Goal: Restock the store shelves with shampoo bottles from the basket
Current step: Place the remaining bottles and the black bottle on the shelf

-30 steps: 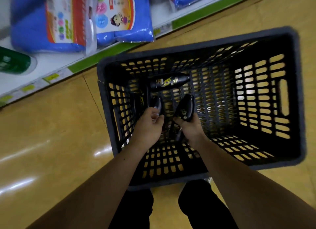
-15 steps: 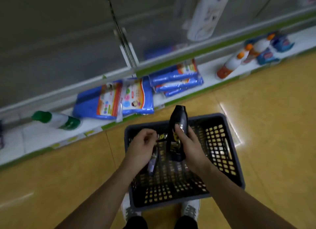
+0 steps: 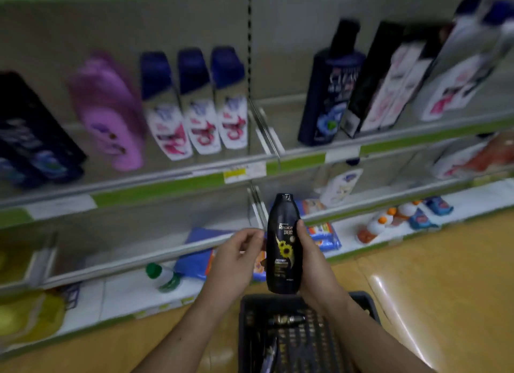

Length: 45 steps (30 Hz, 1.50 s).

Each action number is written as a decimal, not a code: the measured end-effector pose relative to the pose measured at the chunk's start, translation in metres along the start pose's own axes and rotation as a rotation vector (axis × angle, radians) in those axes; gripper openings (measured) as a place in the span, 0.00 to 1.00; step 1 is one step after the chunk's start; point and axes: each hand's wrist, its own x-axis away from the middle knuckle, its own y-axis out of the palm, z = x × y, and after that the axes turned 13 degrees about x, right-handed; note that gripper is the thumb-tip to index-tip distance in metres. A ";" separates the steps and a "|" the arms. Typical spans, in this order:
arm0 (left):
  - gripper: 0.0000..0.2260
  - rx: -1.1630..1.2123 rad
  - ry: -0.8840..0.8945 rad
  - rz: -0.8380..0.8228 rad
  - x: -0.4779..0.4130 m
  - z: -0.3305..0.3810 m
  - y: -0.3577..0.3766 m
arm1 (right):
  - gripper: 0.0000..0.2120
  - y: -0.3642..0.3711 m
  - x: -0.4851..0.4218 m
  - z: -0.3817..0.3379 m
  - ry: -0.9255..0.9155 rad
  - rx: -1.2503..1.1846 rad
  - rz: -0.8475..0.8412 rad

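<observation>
Fingers of my right hand (image 3: 314, 261) wrap an upright black plastic shampoo bottle (image 3: 283, 244) above a black slotted plastic basket (image 3: 254, 301); my left hand (image 3: 236, 261) sits beside it, fingers loosely curled, empty.

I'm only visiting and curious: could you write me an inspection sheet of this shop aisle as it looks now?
Surface: yellow floor; a dark basket stands on it.
Job's things: black shampoo bottle held upright above the basket; a second bottle lies inside.
Clutter: green-capped bottle lying beside blue packs on the bottom shelf.
Grippers: right hand grips the shampoo bottle; left hand beside it, fingers loosely curled, nothing seen in it.
Cables: nothing seen.
Surroundings: blurred shelves with a pink bottle and white bottles with blue caps.
</observation>
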 end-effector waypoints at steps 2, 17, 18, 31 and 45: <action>0.08 0.033 0.021 0.011 0.005 0.030 -0.011 | 0.29 0.023 0.004 -0.025 -0.020 -0.002 -0.040; 0.12 0.172 0.203 0.291 0.074 0.177 -0.115 | 0.27 0.184 0.045 -0.116 -0.131 0.073 -0.466; 0.14 0.183 0.213 0.306 0.079 0.184 -0.122 | 0.27 0.194 0.048 -0.120 -0.132 0.077 -0.495; 0.08 0.144 0.392 0.442 0.130 0.231 -0.261 | 0.23 0.363 0.085 -0.115 -0.284 0.155 -0.681; 0.22 0.244 0.357 0.264 0.113 0.310 -0.368 | 0.13 0.500 0.087 -0.196 -0.746 0.326 -0.598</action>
